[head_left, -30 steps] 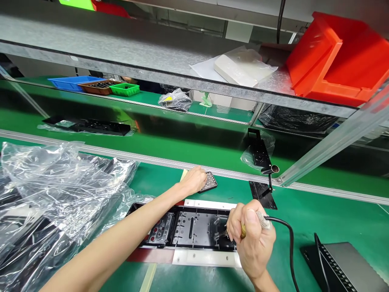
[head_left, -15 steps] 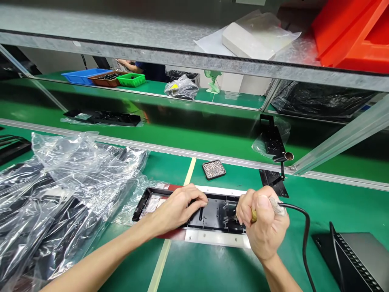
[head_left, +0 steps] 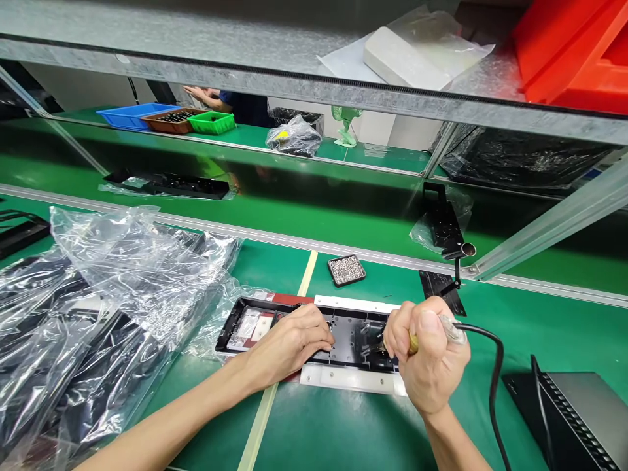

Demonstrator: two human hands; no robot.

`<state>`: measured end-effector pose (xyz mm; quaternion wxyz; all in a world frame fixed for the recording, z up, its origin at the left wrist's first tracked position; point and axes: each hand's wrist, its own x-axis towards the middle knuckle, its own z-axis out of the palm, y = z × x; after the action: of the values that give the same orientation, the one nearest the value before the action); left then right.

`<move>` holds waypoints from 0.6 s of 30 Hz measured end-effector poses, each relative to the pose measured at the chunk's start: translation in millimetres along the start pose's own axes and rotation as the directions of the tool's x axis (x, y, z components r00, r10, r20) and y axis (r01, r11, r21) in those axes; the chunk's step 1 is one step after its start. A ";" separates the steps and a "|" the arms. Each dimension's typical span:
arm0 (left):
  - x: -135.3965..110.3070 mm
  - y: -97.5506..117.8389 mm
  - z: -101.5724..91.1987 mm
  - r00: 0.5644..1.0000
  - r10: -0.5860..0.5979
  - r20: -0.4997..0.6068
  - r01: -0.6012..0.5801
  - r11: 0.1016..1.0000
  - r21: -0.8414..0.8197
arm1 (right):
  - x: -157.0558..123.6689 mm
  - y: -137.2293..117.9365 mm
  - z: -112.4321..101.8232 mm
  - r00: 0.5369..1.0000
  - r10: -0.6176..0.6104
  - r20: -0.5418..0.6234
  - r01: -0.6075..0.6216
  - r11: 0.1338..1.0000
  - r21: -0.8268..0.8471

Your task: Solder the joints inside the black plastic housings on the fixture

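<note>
A long black plastic housing (head_left: 346, 340) lies between white metal rails, the lower rail (head_left: 350, 379) nearest me. My left hand (head_left: 299, 337) rests over its middle, fingers bent and tips pinched together against the inner panel; anything between them is hidden. In a fist, my right hand (head_left: 429, 350) grips a corded soldering iron (head_left: 413, 341) with a yellowish handle, pointed down into the housing's right part. Its tip is mostly hidden by the hand. Just behind the housing sits a small black tray (head_left: 347, 270) full of tiny metal pieces.
Clear plastic bags with black parts (head_left: 122, 294) cover the left side. A stand with a metal tube (head_left: 458, 251) is at back right, a black slotted part (head_left: 574, 418) at lower right. A shelf (head_left: 220, 75) spans overhead. Beyond it, a co-worker's hands (head_left: 203, 96) show near coloured bins.
My left fingertips have moved a little toward me across the panel. My right hand keeps its grip on the soldering iron over nearly the same spot. The view has shifted slightly.
</note>
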<state>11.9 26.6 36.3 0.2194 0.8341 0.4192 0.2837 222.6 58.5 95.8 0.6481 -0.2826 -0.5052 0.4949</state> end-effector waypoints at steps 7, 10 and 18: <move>-4.7 -2.0 4.7 0.998 0.045 -0.033 -0.045 0.999 0.011 | -0.1 1.1 -0.3 1.000 -0.011 0.009 0.011 1.000 0.009; -6.0 -2.6 6.8 0.997 0.043 -0.058 -0.043 0.999 0.005 | 0.2 2.2 -0.3 1.000 -0.010 0.006 0.010 1.000 0.006; -16.0 -3.9 6.5 0.997 0.033 -0.076 -0.033 0.999 -0.004 | -0.5 1.3 -1.1 1.000 0.002 0.000 -0.002 1.000 0.012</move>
<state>6.1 14.8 24.5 0.2010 0.8288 0.4127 0.3199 223.2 58.6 94.1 0.6493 -0.2793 -0.5018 0.4986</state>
